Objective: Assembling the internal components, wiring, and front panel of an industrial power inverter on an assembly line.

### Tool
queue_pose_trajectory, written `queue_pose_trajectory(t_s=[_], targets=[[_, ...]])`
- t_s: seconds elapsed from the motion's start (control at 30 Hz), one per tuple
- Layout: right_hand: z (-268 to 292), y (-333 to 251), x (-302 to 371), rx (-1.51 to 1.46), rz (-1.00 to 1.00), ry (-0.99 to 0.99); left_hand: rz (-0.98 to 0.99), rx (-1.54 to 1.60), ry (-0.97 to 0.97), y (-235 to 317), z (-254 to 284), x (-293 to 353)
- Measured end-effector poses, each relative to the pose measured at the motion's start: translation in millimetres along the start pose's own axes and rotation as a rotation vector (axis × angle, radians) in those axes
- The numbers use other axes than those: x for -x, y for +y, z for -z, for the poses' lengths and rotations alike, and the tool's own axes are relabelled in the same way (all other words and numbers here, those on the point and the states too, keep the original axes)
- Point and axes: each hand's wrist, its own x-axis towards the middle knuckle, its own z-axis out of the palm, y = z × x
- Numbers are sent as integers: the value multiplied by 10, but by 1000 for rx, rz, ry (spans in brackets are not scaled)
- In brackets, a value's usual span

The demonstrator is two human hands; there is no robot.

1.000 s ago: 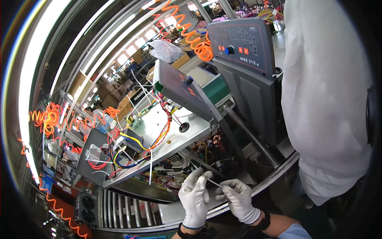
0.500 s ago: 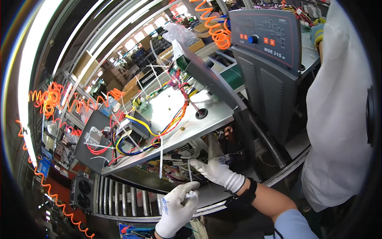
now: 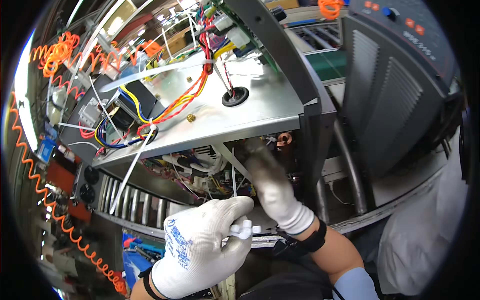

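My left hand [image 3: 205, 245], in a white knit glove, is closed around a few white cable ties [image 3: 244, 230], with their square heads showing between thumb and fingers. My right hand [image 3: 270, 187], gloved the same way, reaches into the lower compartment of an open grey machine housing [image 3: 227, 127]. Motion blur hides its fingers and anything in them. Beside it are bundled wires [image 3: 210, 165] and a copper-coloured part [image 3: 284, 139]. A thin white strip [image 3: 234, 172] rises above my left hand.
Coloured wires [image 3: 185, 102] and a black grommet [image 3: 235, 97] sit on the metal shelf above. Another grey machine [image 3: 387, 85] stands at right, near a person's pale garment [image 3: 415, 225]. Rollers [image 3: 132, 200] run beneath; an orange coiled hose [image 3: 55, 220] hangs at left.
My view has come closer to the open housing. My right hand has gone deeper into its lower compartment. My left hand still grips the cable ties.
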Motion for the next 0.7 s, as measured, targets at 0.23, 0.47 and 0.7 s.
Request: queue_pose_trajectory(t_s=[0.23, 0.47, 0.7], targets=[[-146, 315, -339, 402, 172, 169, 209, -218, 17, 84, -53, -204], [-403, 347, -356, -381, -548, -88, 231, -292, -19, -222, -33, -267], [-496, 340, -372, -382, -435, -68, 209, -200, 12, -305, -62, -211]])
